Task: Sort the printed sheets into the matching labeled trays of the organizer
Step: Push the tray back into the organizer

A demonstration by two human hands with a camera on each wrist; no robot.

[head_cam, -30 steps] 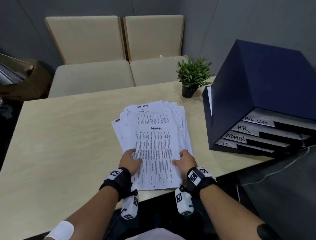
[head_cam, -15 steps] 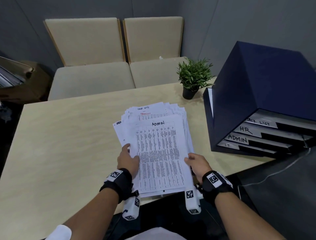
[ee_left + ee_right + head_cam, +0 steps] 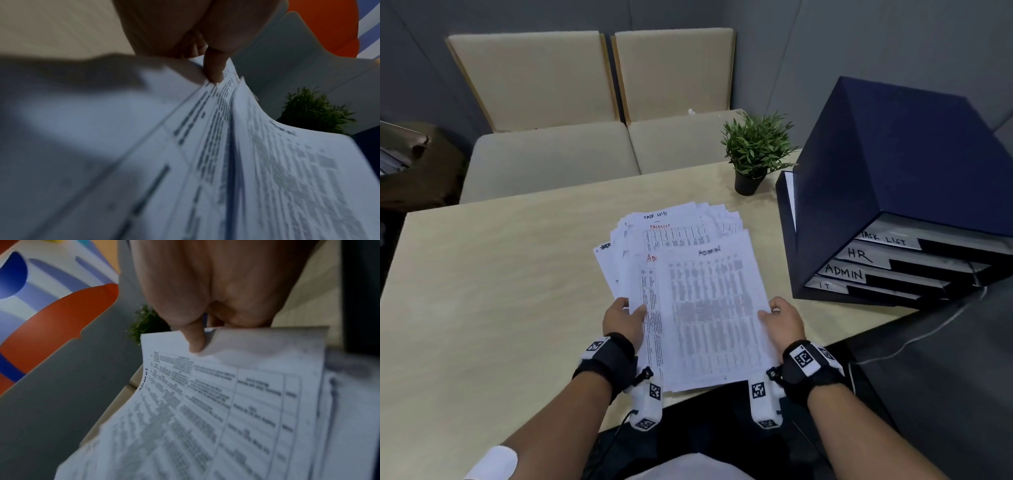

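Note:
A fanned pile of printed sheets (image 3: 674, 233) lies mid-table, with sheets headed TASK LIST and ADMIN showing. My right hand (image 3: 780, 318) pinches the right edge of the top ADMIN sheet (image 3: 709, 308), thumb on top, and holds it slightly raised; the pinch shows on the ADMIN sheet (image 3: 236, 394) in the right wrist view. My left hand (image 3: 625, 318) grips the left edge of the pile, thumb on the sheets (image 3: 205, 146). The dark blue organizer (image 3: 893, 192) stands at the right, its trays labeled TASK LIST, HR, ADMIN (image 3: 844, 273) and IT.
A small potted plant (image 3: 755, 150) stands at the table's far edge beside the organizer. Two beige chairs (image 3: 592, 137) face the far side. A thin cable (image 3: 914, 339) hangs off the right table edge. The wooden table (image 3: 482, 291) is bare at the left.
The top ADMIN sheet has been slid right and lifted off the pile, uncovering another sheet with a red heading beneath. My right hand moved from pressing on the paper to pinching its right edge.

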